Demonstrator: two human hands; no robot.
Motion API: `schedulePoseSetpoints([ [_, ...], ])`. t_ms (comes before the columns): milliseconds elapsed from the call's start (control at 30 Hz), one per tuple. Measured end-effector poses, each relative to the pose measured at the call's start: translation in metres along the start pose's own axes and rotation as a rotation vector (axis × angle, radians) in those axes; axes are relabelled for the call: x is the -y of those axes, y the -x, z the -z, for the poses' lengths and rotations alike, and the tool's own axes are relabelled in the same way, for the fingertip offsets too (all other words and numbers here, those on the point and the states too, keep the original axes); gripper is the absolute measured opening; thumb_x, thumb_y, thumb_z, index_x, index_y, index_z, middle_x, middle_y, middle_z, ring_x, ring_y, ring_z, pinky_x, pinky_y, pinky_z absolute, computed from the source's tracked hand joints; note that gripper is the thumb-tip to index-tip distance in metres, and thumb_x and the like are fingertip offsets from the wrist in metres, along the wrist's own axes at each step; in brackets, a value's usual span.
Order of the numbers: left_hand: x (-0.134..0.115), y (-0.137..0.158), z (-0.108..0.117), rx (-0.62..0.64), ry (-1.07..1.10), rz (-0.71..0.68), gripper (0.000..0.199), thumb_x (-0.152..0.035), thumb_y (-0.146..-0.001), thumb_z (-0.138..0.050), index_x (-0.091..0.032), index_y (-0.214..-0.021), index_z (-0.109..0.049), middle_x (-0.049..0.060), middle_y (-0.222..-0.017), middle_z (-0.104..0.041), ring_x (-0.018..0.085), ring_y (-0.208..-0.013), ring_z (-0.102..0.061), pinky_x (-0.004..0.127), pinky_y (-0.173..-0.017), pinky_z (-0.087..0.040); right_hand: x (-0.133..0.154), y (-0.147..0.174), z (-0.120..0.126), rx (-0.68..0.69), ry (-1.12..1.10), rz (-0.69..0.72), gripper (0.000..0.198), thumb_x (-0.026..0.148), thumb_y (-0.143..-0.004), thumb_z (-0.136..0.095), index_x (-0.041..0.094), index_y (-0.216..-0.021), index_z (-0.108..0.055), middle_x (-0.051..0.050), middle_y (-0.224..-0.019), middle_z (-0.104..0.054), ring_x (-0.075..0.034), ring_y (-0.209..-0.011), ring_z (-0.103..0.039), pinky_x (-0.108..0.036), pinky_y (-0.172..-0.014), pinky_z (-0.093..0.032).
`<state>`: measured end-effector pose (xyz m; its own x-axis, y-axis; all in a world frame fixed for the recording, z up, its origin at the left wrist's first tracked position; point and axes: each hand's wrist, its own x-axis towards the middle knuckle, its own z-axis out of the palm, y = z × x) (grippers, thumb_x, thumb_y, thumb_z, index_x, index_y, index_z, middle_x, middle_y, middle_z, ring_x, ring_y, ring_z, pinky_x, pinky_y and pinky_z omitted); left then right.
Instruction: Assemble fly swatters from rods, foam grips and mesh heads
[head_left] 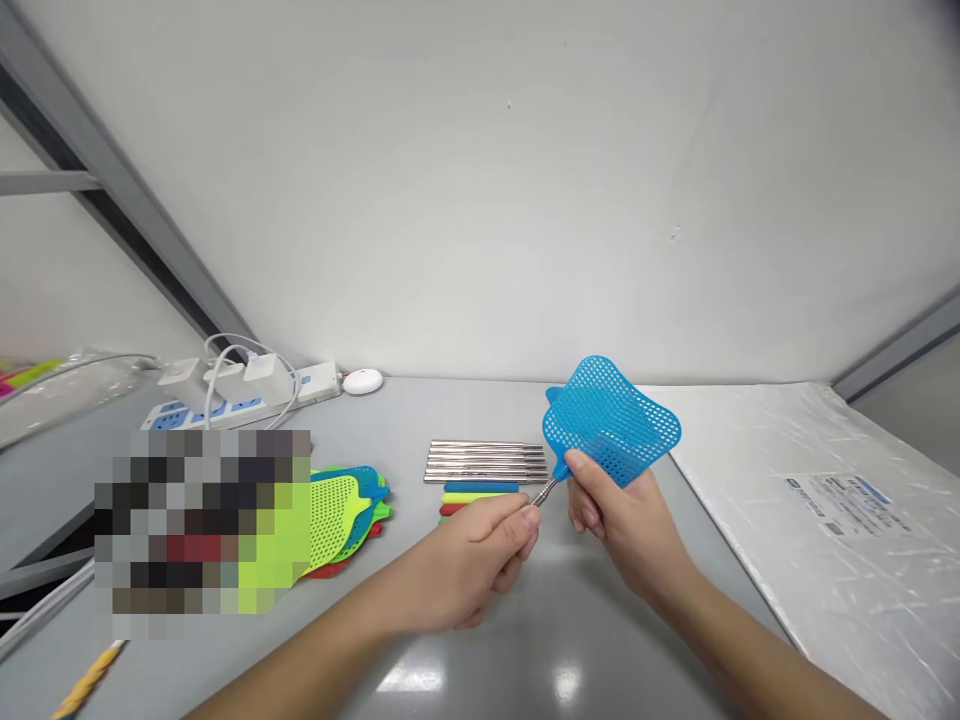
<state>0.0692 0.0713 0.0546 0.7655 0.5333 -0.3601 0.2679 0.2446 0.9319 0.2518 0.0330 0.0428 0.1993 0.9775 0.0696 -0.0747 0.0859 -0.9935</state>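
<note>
My right hand [622, 520] pinches the neck of a blue fly swatter head [611, 410], a perforated plastic paddle. My left hand [480, 555] is closed around a thin metal rod [545, 491] whose tip meets the neck of the blue head. Whether the two are fully joined I cannot tell. Behind the head a second blue edge [553, 395] sticks out on the left. Beyond my left hand lie a row of silver metal rods [484, 460] and several coloured handles [480, 497], partly hidden by the hand.
To the left is a stack of swatter heads [334, 510] in yellow-green, blue, green and red, partly covered by a pixelated patch. A power strip [319, 383] with plugs and cables and a white oval case [363, 381] stand behind it. A white wrapped package [757, 440] lies at right.
</note>
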Motion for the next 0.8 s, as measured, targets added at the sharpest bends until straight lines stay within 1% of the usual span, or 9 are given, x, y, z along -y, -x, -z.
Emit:
schedulePoseSetpoints([
  [100, 0.003, -0.003, -0.001, 0.014, -0.024, 0.017, 0.041, -0.058, -0.093, -0.036, -0.021, -0.082, -0.047, -0.01, -0.056, -0.036, 0.005, -0.035, -0.029, 0.016, -0.03, -0.032, -0.004, -0.003, 0.002, 0.019, -0.002, -0.041, 0.05, 0.048, -0.09, -0.056, 0.021, -0.05, -0.041, 0.006, -0.042, -0.039, -0.009, -0.042, -0.038, -0.025, -0.047, -0.038],
  [233, 0.006, -0.004, 0.0, 0.07, 0.002, -0.007, 0.034, -0.052, -0.095, -0.035, -0.021, -0.091, -0.049, -0.012, -0.052, -0.034, 0.005, -0.029, -0.028, 0.017, -0.03, -0.035, -0.008, -0.005, 0.005, 0.046, -0.016, -0.062, 0.046, 0.048, -0.088, -0.059, 0.021, -0.055, -0.043, 0.006, -0.045, -0.042, -0.009, -0.043, -0.039, -0.025, -0.048, -0.037],
  [367, 0.004, 0.0, 0.001, 0.122, 0.035, -0.021, 0.029, -0.048, -0.095, -0.038, -0.022, -0.096, -0.049, -0.012, -0.051, -0.034, 0.005, -0.027, -0.029, 0.018, -0.031, -0.039, -0.007, -0.001, 0.003, 0.084, 0.074, -0.065, 0.041, 0.048, -0.085, -0.063, 0.02, -0.06, -0.048, 0.006, -0.047, -0.046, -0.009, -0.044, -0.043, -0.024, -0.048, -0.037],
  [533, 0.003, 0.0, -0.003, 0.199, 0.145, -0.103, 0.028, -0.046, -0.097, -0.035, -0.021, -0.094, -0.048, -0.011, -0.05, -0.038, 0.004, -0.027, -0.028, 0.018, -0.033, -0.04, -0.006, 0.006, -0.003, 0.267, 0.1, -0.042, 0.037, 0.045, -0.088, -0.06, 0.02, -0.062, -0.054, 0.003, -0.053, -0.055, -0.011, -0.05, -0.05, -0.024, -0.051, -0.04],
  [600, 0.003, -0.001, -0.004, 0.232, 0.183, -0.111, 0.03, -0.046, -0.098, -0.034, -0.02, -0.094, -0.049, -0.011, -0.048, -0.038, 0.004, -0.026, -0.027, 0.018, -0.033, -0.041, -0.007, 0.008, -0.005, 0.304, 0.116, -0.034, 0.039, 0.045, -0.09, -0.057, 0.02, -0.061, -0.054, 0.002, -0.054, -0.057, -0.012, -0.053, -0.052, -0.025, -0.054, -0.041],
  [733, 0.003, 0.0, -0.003, 0.265, 0.266, -0.08, 0.032, -0.045, -0.098, -0.034, -0.02, -0.092, -0.051, -0.011, -0.045, -0.038, 0.003, -0.025, -0.025, 0.018, -0.032, -0.04, -0.01, 0.01, -0.007, 0.28, 0.178, -0.026, 0.041, 0.046, -0.093, -0.053, 0.02, -0.061, -0.055, 0.001, -0.055, -0.059, -0.013, -0.055, -0.054, -0.027, -0.061, -0.043],
  [800, 0.003, 0.0, -0.002, 0.274, 0.296, -0.059, 0.033, -0.045, -0.098, -0.034, -0.019, -0.091, -0.054, -0.011, -0.044, -0.036, 0.003, -0.024, -0.024, 0.018, -0.032, -0.04, -0.01, 0.012, -0.008, 0.251, 0.186, -0.011, 0.039, 0.046, -0.093, -0.053, 0.021, -0.063, -0.055, 0.001, -0.055, -0.058, -0.013, -0.055, -0.054, -0.027, -0.062, -0.043],
])
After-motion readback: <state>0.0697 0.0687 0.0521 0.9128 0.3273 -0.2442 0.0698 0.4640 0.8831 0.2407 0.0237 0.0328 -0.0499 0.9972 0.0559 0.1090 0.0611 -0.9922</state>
